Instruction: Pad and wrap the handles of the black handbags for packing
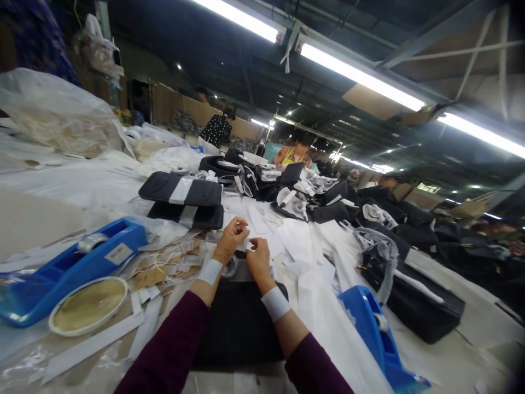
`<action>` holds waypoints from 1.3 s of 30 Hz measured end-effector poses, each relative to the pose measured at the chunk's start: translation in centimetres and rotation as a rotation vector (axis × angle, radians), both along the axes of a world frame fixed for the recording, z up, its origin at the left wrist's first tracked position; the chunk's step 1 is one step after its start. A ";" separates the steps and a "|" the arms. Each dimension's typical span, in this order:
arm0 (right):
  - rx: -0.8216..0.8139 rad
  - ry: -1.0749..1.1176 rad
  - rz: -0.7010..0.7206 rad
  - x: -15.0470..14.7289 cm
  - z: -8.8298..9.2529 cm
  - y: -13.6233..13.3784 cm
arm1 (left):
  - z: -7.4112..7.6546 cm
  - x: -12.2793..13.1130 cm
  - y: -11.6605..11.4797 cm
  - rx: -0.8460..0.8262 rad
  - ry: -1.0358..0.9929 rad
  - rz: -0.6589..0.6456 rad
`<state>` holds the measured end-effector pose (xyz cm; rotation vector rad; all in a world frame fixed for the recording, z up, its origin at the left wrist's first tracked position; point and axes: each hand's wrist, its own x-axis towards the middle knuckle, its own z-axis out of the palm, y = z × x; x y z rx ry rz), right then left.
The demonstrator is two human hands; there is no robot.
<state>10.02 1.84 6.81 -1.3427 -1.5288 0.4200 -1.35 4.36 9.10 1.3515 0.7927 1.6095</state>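
My left hand [232,241] and my right hand [259,262] are close together over the far end of a black bag [241,323] lying flat in front of me. The fingers of both hands are curled into a pinch; anything between them is too small to make out. A pale band [210,271] circles my left wrist, and a similar band [275,303] circles the right. Under my hands, some clear plastic lies at the bag's far edge. Beyond my left hand, dark flat pieces [180,190] wrapped with a white strip are stacked.
Blue tape dispensers stand to the left [118,241] and the right [369,323]. Near the left one are a tape roll [88,306] and tags with strings [151,276]. White paper [295,241] spreads ahead. Black bags [414,290] lie at right; several people are farther back.
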 end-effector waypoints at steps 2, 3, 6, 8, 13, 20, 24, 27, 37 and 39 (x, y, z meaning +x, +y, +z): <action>-0.020 -0.025 0.021 -0.1 0.0 0.2 | 0.4 -0.3 -0.6 -0.014 -0.053 -0.077; -0.024 -0.034 0.031 -0.2 0.0 0.3 | 0.6 -0.4 -0.8 -0.018 -0.068 -0.114; -0.022 -0.030 0.046 -0.3 0.2 0.1 | 0.9 -0.4 -1.3 -0.020 -0.080 -0.184; -0.020 0.002 0.068 -0.2 0.5 -0.2 | 0.9 -0.4 -1.1 -0.019 -0.087 -0.150; -0.001 0.190 0.187 -0.1 1.8 -1.0 | -0.4 -0.1 0.3 -0.090 -0.010 0.132; 0.064 0.406 0.182 1.0 2.4 -1.9 | -1.5 0.2 0.5 -0.108 0.520 0.237; 0.082 0.462 0.115 1.5 2.4 -2.9 | -1.6 0.5 0.3 -0.123 0.837 0.229; 0.095 0.390 0.095 1.6 2.6 -4.6 | -1.5 0.7 0.1 -0.125 1.006 0.205; 0.372 -0.017 0.391 3.5 2.3 -10.9 | -1.3 1.2 -0.1 -0.141 1.266 0.151; 0.391 -0.137 0.433 3.9 1.9 -11.9 | -1.5 1.3 0.0 -0.144 1.286 0.155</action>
